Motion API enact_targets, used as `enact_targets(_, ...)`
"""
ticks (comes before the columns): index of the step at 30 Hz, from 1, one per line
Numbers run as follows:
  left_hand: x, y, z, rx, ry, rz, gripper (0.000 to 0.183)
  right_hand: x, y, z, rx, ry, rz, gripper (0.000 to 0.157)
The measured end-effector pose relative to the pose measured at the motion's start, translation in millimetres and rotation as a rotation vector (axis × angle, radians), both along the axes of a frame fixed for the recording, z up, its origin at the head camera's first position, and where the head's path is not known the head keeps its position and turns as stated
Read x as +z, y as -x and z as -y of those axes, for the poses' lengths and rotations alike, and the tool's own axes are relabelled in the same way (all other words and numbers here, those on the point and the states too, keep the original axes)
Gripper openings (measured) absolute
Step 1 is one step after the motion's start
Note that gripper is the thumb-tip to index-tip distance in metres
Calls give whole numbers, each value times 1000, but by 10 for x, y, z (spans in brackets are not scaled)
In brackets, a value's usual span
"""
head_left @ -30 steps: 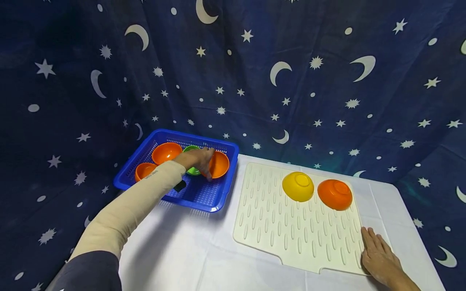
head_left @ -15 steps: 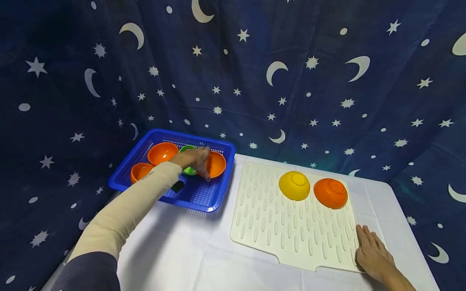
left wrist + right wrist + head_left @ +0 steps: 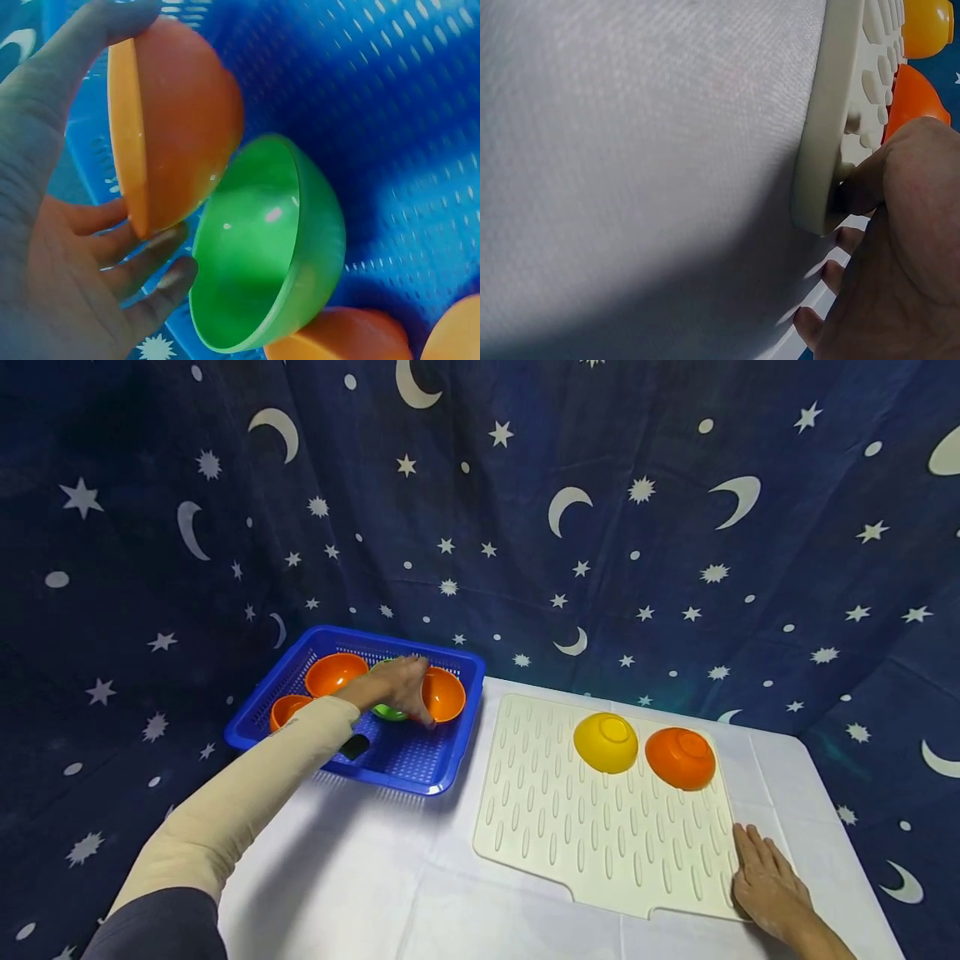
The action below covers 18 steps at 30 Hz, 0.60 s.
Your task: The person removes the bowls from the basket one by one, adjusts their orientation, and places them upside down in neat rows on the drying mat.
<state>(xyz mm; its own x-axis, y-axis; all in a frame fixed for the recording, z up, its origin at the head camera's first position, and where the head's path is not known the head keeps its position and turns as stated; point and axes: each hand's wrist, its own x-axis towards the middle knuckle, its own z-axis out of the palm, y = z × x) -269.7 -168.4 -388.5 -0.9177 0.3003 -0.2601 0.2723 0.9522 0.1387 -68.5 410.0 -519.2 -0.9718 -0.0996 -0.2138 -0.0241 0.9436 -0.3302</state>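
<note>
In the head view, my left hand [image 3: 405, 687] reaches into the blue basket [image 3: 437, 788] and grips an orange bowl [image 3: 446, 695] at its right end. The left wrist view has the thumb at one side of that bowl's rim and fingers at the opposite side. Right beside it a green bowl [image 3: 319, 247] leans on its side, partly hidden by the hand in the head view. My right hand [image 3: 772, 889] lies with straight fingers along the right edge of the cream drying mat [image 3: 540, 835]; its thumb [image 3: 866, 184] rests on the mat's corner.
Two more orange bowls, one at the back [image 3: 336, 673] and one in front [image 3: 287, 710], sit in the basket's left part. On the mat, a yellow bowl [image 3: 606, 743] and an orange bowl [image 3: 679, 760] stand upside down. A star-patterned curtain [image 3: 525, 510] hangs behind the white-covered table [image 3: 375, 877].
The head view has shifted slightly. My left hand has moved a little up and left, and the orange bowl at its fingers has shifted slightly with it. The right hand stays at the mat.
</note>
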Motion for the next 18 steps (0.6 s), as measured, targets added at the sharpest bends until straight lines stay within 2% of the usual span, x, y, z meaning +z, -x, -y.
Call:
enact_targets(5, 28, -62, 50, 18, -95, -56, 112, 37, 10, 8, -17, -35, 21, 61)
enact_targets(10, 2, -112, 95, 14, -111, -103, 118, 74, 14, 12, -32, -71, 25, 60)
enact_targets(13, -23, -150, 127, 0, -127, -152, 121, 63, 8, 12, -31, -53, 18, 60)
enact_targets(18, -12, -291, 166, -2, -181, -240, 128, 39, -13, 21, -22, -57, 2, 60)
